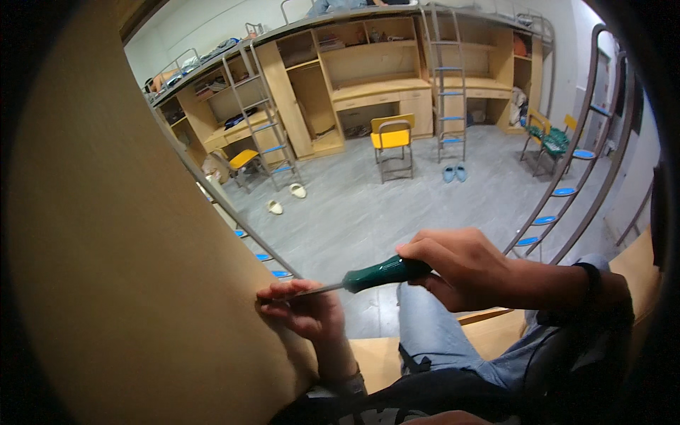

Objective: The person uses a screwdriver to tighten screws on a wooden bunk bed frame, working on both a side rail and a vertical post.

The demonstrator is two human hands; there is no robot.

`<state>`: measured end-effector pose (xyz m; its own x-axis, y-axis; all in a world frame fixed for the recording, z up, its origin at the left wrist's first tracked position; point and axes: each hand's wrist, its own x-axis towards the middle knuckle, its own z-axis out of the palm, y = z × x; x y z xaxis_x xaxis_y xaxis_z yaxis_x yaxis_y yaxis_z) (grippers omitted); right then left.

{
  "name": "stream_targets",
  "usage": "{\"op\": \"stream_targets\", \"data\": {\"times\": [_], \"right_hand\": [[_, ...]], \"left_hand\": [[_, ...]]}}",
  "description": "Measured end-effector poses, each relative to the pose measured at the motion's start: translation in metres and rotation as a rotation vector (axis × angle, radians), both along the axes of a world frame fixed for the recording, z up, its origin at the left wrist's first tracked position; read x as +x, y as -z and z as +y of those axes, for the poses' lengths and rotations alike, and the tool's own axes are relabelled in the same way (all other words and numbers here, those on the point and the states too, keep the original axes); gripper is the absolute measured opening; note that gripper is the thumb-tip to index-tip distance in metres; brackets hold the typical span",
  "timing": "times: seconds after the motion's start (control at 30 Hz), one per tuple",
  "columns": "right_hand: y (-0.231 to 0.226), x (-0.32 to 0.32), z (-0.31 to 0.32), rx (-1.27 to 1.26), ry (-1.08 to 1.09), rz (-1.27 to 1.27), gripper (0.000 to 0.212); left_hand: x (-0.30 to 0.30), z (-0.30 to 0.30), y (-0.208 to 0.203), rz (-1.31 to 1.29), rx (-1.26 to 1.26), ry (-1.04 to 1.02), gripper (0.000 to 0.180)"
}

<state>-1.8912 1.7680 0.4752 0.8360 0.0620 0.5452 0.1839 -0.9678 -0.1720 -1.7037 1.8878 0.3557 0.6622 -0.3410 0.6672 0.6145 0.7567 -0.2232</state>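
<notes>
My right hand (pixel 460 269) is wrapped round the dark green handle of a screwdriver (pixel 382 273), held nearly level. Its metal shaft runs left and slightly down toward a large wooden panel (pixel 156 248). My left hand (pixel 312 309) is closed at the panel's edge, with the fingers pinched about the end of the shaft. Those fingers hide the tip, so I cannot see whether a screw sits there. A dark band circles my right wrist.
Below me is a wooden surface (pixel 372 354). A metal ladder with blue treads (pixel 563 191) rises at right. Across the grey floor (pixel 340 212) stand wooden desks (pixel 382 92), a yellow chair (pixel 392 134), another ladder (pixel 451 92), pale slippers (pixel 297 190) and blue slippers (pixel 454 173).
</notes>
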Motion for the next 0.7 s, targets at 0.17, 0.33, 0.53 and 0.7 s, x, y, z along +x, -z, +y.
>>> {"op": "stream_targets", "data": {"times": [0.17, 0.33, 0.53, 0.7], "right_hand": [[0.004, -0.001, 0.004, -0.348, -0.128, -0.363, 0.010], [-0.002, 0.016, 0.004, -0.166, -0.183, -0.395, 0.014], [-0.004, 0.006, 0.012, 0.281, -0.131, 0.028, 0.039], [0.006, 0.002, 0.001, 0.600, -0.139, 0.159, 0.053]], "left_hand": [[-0.008, 0.001, -0.006, -0.140, 0.086, 0.048, 0.021], [-0.004, 0.012, 0.008, -0.085, 0.146, 0.014, 0.024], [-0.007, 0.000, -0.013, -0.080, -0.208, 0.488, 0.017], [-0.003, -0.002, -0.010, -0.099, -0.238, 0.540, 0.014]]}}
